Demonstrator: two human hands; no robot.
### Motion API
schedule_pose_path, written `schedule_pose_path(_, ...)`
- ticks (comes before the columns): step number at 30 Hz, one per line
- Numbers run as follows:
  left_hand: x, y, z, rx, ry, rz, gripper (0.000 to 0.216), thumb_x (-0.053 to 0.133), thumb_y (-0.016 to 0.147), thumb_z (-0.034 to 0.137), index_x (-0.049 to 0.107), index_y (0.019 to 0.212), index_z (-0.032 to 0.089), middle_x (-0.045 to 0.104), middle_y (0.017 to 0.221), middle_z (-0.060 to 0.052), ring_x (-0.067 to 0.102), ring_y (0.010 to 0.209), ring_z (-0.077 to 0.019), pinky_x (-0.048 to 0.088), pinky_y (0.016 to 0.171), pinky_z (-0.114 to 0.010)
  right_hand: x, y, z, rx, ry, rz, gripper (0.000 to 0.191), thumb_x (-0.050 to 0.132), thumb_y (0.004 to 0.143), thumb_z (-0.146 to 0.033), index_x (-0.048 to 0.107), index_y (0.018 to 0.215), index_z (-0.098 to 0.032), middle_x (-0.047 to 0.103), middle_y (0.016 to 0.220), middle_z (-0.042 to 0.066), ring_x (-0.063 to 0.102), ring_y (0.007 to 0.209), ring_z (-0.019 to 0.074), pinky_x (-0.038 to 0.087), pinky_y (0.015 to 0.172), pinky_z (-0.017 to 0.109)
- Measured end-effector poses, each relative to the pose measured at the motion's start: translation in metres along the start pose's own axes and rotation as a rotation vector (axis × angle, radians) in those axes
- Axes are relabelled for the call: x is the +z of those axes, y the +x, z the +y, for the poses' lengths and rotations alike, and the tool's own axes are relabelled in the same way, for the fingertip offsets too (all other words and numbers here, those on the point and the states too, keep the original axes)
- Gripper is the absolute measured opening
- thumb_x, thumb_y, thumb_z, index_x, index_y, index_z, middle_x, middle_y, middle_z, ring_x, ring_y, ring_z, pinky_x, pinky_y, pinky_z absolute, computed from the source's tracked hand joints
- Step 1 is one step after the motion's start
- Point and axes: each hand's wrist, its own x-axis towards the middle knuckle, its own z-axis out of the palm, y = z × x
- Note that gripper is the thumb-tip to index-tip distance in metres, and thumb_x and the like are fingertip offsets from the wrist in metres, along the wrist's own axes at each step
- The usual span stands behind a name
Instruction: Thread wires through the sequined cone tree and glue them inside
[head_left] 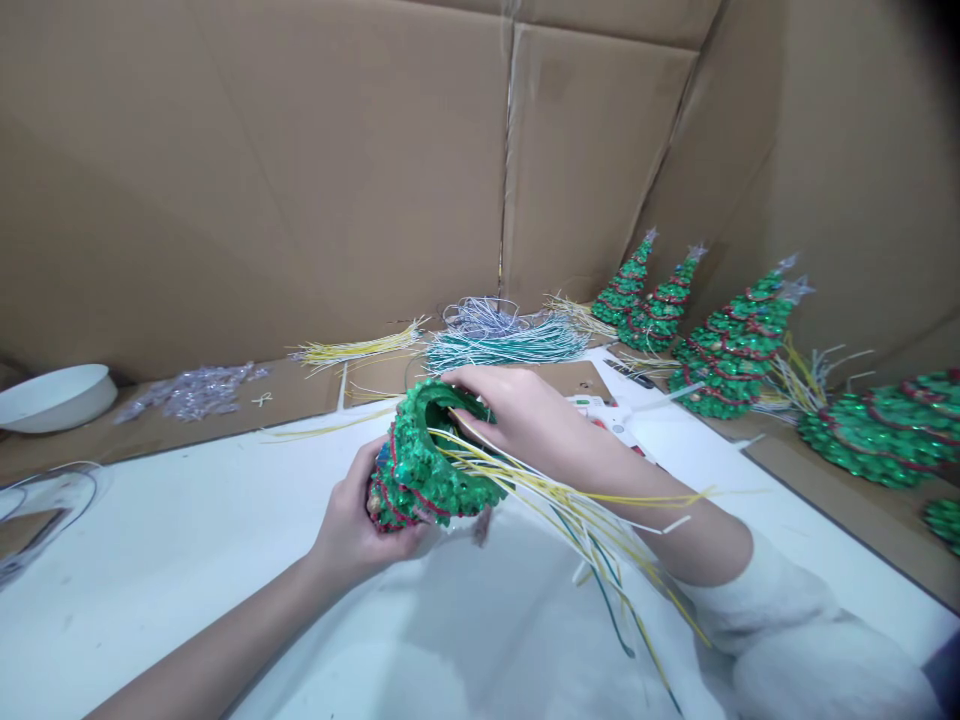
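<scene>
A green ornamental Christmas tree (405, 470) with red garlands lies tipped over, its hollow base facing me. My left hand (367, 510) is wrapped round its body from the left and below. At the far edge of the opening is my right hand (502, 405), its thumb inside the hollow and its other fingers along the rim; some fingertips are hidden. Out of the base trails a bunch of yellow, white and green wires (570, 500), passing under my right forearm towards the lower right.
Several finished-looking trees (731, 345) stand or lie along the right. Bundles of green-white wires (506, 343) and yellow wires (360, 347) lie at the back, near clear plastic pieces (195, 390) and a white bowl (56, 398). Cardboard walls (300, 180) enclose the white table (187, 540).
</scene>
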Motion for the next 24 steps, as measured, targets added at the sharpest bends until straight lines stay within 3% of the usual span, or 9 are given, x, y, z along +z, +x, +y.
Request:
schedule_pose_path(10, 0.003, -0.001, 0.0, 0.011, 0.021, -0.004, 0.069, 0.069, 0.062, 0.031, 0.039, 0.123, 0.018, 0.062, 0.095, -0.004, 0.064, 0.075, -0.0187, 0.053, 0.066, -0.027, -0.005, 0.001, -0.011, 0.118, -0.099, -0.104, 0.021, 0.046, 0.087, -0.013, 0.054, 0.106, -0.008, 0.064, 0.098, 0.011, 0.059, 0.09, 0.0194, 0.04, 0.071, 0.028)
schedule_pose_path(24, 0.002, 0.003, 0.006, 0.093, 0.084, 0.017, 0.063, 0.065, 0.064, 0.035, 0.041, 0.119, 0.018, 0.064, 0.097, -0.007, 0.065, 0.079, -0.0214, 0.053, 0.067, -0.029, -0.002, 0.003, -0.01, 0.108, -0.153, -0.093, 0.02, 0.048, 0.085, -0.012, 0.054, 0.102, -0.006, 0.064, 0.096, 0.012, 0.059, 0.086, 0.0201, 0.039, 0.068, 0.029)
